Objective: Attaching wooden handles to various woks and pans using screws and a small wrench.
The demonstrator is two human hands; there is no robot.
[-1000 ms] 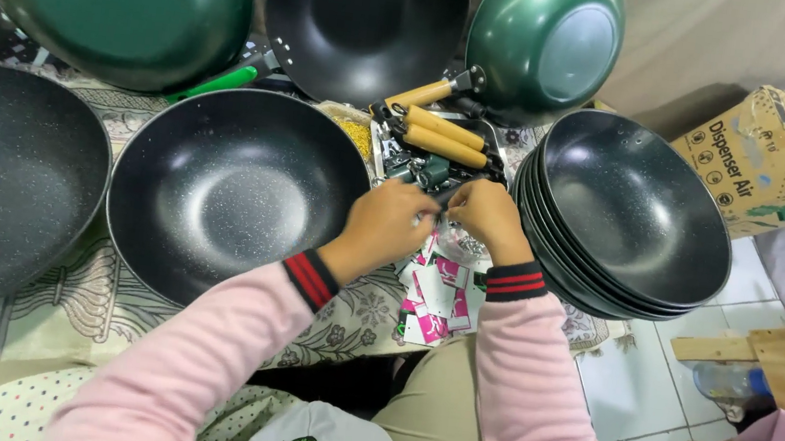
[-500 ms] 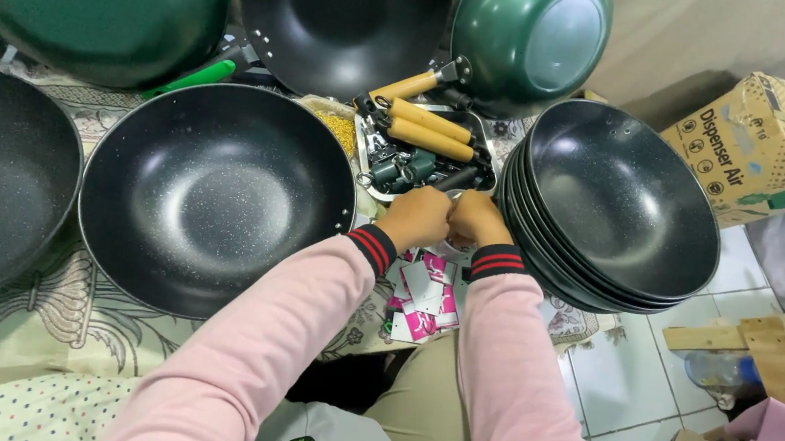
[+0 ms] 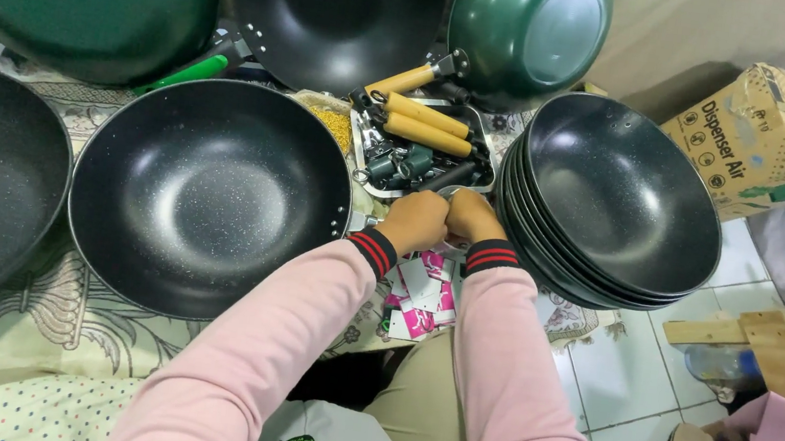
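Black speckled wok (image 3: 208,199) is sitting handle-less left of the parts tray (image 3: 420,150); both hands, left hand (image 3: 415,221) and right hand (image 3: 472,217), are curling around something small, hidden, just below it; handles (image 3: 428,126) are waiting unfitted.

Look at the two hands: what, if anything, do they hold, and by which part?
Cannot be told: the left hand and right hand close together over something hidden beside the tray of handles.
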